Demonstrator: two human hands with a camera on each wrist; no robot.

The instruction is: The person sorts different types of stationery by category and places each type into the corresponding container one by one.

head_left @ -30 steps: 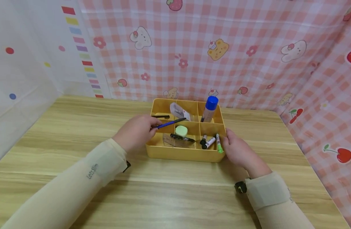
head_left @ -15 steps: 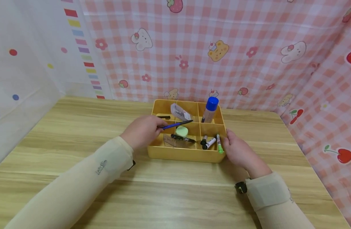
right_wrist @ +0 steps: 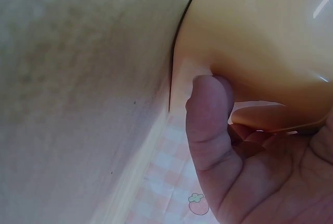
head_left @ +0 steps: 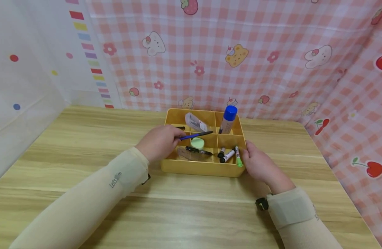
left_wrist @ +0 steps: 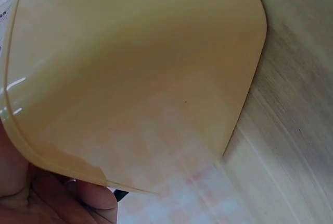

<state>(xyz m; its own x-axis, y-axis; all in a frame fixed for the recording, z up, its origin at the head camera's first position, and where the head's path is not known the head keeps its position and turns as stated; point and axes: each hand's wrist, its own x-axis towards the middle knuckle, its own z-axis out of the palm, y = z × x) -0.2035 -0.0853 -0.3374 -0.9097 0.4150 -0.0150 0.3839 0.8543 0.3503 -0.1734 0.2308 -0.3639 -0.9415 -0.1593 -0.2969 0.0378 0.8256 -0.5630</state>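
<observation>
In the head view, my left hand [head_left: 160,142] pinches a blue pen [head_left: 194,135] with a black end, held over the left part of a yellow divided organizer box [head_left: 203,169]. The pen points right, above the front-middle compartment. My right hand [head_left: 259,162] holds the box's right wall. In the right wrist view, one finger [right_wrist: 208,104] presses on the outer side and other fingers are partly hidden. The left wrist view shows the box's outer wall [left_wrist: 130,78] and my curled fingers [left_wrist: 93,198] by its rim; the pen is mostly hidden there.
The box holds a blue-capped tube [head_left: 228,119], a clear case [head_left: 195,121], a light green round item [head_left: 197,143], a black pen [head_left: 198,151], and small black, white and green markers [head_left: 227,155]. A wooden table [head_left: 191,214] lies below; a checked cloth [head_left: 191,52] hangs behind.
My left hand has moved a little to the right with the blue pen, which lies further over the box's middle. My right hand and the box stay almost where they were.
</observation>
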